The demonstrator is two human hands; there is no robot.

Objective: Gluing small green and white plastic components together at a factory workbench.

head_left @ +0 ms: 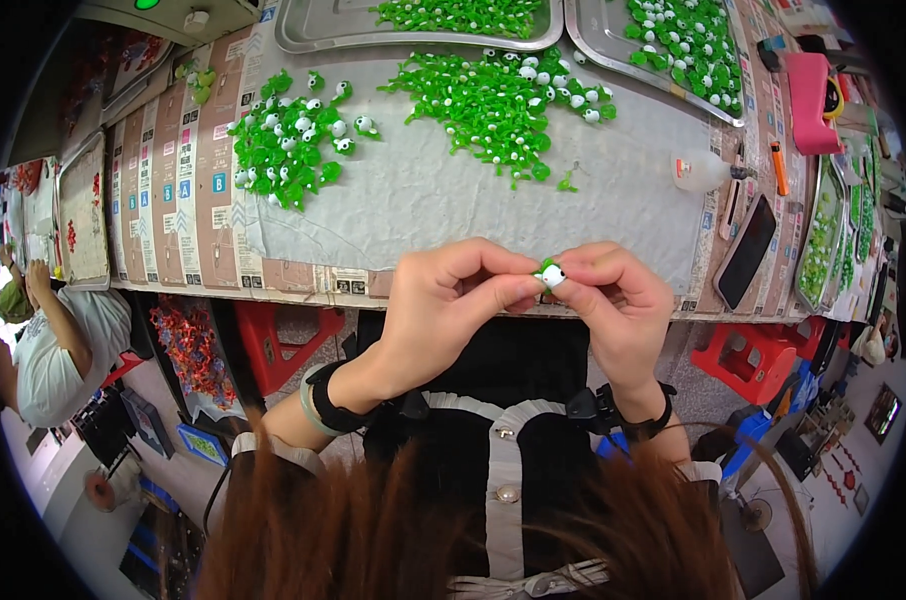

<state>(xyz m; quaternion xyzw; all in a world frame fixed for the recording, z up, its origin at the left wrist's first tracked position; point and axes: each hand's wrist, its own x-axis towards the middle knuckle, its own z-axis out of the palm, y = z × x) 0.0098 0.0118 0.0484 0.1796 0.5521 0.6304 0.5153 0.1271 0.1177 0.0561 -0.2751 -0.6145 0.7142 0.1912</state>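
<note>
Between my hands, just off the table's near edge, is a small green plastic piece with a white, black-dotted eyeball (552,277). My left hand (443,300) pinches its left side with thumb and fingertips. From the right, my right hand (623,305) pinches the other side, so both hands are closed on it. Fingertips hide part of the piece. On the grey sheet (393,205) beyond lies a pile of thin green plastic pieces (473,110), with white eyeballs along its right side. Another heap of green pieces with eyeballs (291,140) sits farther left.
Two metal trays (423,42) with green pieces stand at the back. To the right are a translucent bottle (698,171), a dark phone (746,250), an orange pen-like tool (779,168) and a pink holder (811,105). Red stools (748,360) stand below. Another person (68,345) sits at left.
</note>
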